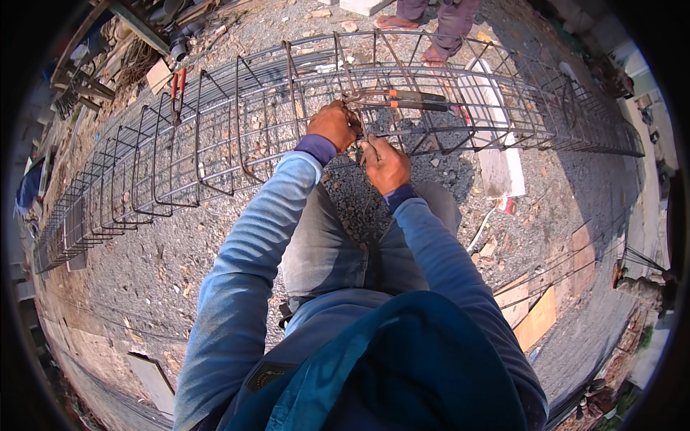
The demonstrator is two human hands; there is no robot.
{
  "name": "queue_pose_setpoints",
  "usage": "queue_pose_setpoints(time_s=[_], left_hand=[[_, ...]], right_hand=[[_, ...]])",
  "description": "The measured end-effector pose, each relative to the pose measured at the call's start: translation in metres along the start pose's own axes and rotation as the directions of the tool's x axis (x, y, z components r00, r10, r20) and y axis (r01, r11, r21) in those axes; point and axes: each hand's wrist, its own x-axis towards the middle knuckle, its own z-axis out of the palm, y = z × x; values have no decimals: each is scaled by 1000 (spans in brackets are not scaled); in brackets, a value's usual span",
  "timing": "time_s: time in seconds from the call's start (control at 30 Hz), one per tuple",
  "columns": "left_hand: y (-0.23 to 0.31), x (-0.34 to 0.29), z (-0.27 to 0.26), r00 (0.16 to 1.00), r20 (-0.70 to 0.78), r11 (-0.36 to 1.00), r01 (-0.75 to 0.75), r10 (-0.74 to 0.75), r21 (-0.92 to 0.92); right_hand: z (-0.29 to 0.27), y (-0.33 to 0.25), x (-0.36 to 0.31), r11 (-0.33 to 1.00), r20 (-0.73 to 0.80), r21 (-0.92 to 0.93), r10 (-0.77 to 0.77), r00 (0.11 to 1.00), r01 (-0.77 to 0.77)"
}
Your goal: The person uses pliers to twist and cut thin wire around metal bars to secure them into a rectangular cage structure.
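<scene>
A long cage of steel reinforcing bars (237, 126) with square stirrups stretches across in front of my knees. My left hand (334, 126) is closed at the near side of the cage, its fingers curled round a joint of the bars. Just right of it and slightly nearer to me, my right hand (387, 164) pinches with thumb and forefinger beside an upright stirrup bar. What each hand grips is too small or hidden to name. Beyond the left hand, nippers with black and orange handles (417, 100) rest across the cage, handles pointing right.
Red-handled cutters (177, 97) hang on the cage at the left. A person's lower legs (453, 29) stand on the far side. A pale board (496, 144) lies under the cage at right. Wooden scraps (535, 316) and gravel (172, 266) cover the ground nearby.
</scene>
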Motion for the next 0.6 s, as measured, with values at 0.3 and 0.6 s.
queue_pose_setpoints(time_s=[0.3,0.6], left_hand=[[-11,7,8,934,346,970,-7,94,-245],[7,11,1,789,609,804,414,-83,-427]], right_hand=[[-6,-7,1,999,21,-31,8,1000,-7],[-13,24,-8,992,171,-59,-103,980,114]])
